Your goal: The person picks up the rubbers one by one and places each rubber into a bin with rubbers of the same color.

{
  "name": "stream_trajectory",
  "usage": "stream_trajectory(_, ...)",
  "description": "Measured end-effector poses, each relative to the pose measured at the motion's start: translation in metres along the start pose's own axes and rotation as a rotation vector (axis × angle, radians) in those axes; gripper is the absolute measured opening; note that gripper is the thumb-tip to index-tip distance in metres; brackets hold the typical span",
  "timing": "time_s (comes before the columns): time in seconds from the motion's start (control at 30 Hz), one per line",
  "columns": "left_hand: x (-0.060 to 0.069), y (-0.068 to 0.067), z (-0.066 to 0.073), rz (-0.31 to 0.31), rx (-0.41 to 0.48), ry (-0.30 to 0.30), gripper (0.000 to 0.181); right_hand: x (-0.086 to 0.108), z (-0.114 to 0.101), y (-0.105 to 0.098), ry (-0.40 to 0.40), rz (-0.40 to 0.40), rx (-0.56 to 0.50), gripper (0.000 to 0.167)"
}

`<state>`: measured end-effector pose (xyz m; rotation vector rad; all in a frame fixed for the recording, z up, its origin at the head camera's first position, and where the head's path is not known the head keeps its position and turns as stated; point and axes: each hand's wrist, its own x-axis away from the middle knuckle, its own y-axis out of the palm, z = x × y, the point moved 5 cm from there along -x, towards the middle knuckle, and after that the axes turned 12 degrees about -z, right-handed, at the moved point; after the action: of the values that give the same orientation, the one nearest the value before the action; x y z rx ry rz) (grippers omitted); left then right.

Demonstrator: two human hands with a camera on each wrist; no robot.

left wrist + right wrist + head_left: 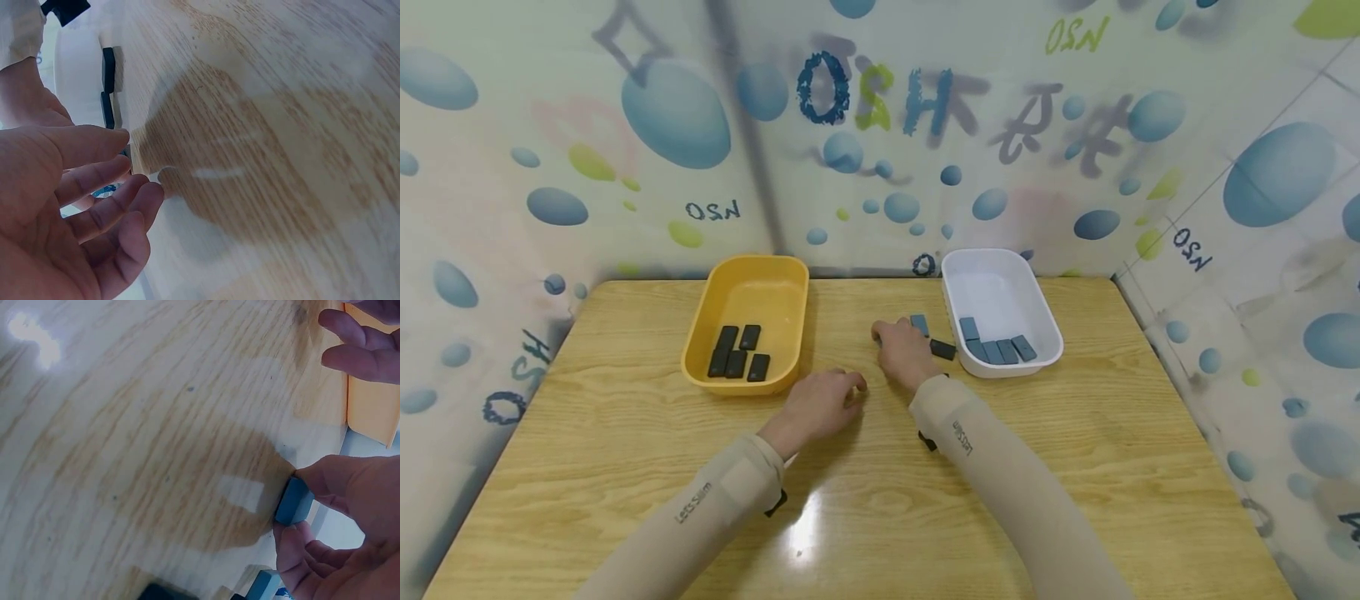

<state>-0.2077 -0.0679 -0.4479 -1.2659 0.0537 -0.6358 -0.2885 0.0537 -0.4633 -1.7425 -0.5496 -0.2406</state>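
Note:
My right hand (904,352) pinches a small blue rectangular block (294,501) between thumb and fingertips, low over the table; in the head view the hand hides that block. Just to its right lie a loose blue block (919,324) and a black block (942,349), beside the white tray (992,292). Several blue blocks (994,352) rest in that tray's near end. Loosely bent and holding nothing, my left hand (822,403) hovers by the near right corner of the yellow tray (767,292), where several black blocks (736,364) lie.
The wooden table (865,533) backs onto a patterned wall covering (880,225). Another wall covering (1262,333) closes off the right side. Both trays stand near the table's back edge with a gap between them.

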Motion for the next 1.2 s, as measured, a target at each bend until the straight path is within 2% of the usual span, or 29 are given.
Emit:
stream_trajectory(0.23, -0.001, 0.001, 0.001, 0.003, -0.002, 0.008, 0.021, 0.002, 0.005, 0.000, 0.002, -0.010, 0.010, 0.029)
stream_trajectory(0.47, 0.000, 0.001, 0.000, -0.013, -0.001, -0.012, 0.022, 0.007, 0.011, -0.001, 0.010, -0.027, 0.005, 0.027)
stream_trajectory(0.73, 0.000, 0.000, 0.002, -0.018, 0.006, -0.003, 0.023, 0.016, 0.005, -0.010, -0.020, 0.003, 0.035, 0.031)
stream_trajectory(1.2, -0.001, 0.000, 0.002, -0.004, 0.028, -0.002, 0.022, 0.031, -0.004, -0.029, -0.068, 0.049, 0.096, 0.025)
